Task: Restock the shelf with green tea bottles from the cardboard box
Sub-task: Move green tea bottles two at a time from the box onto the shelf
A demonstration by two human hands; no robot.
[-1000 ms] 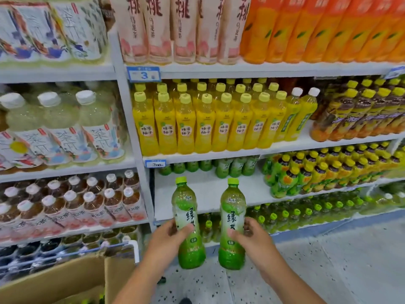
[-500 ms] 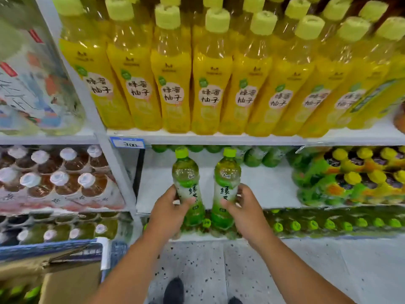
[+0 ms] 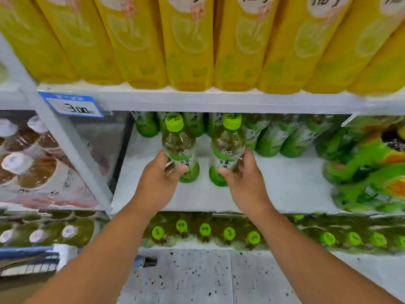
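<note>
Each hand, left hand (image 3: 158, 179) and right hand (image 3: 245, 179), grips one upright green tea bottle (image 3: 180, 150), with the shelved row (image 3: 269, 137) directly beyond the fingertips.

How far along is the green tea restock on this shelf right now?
Done: a row of green tea bottles already stands at the back of the white shelf. In hand: the left hand grips one bottle and the right hand another, both over the shelf. Left: the bare front still needs filling.
</note>
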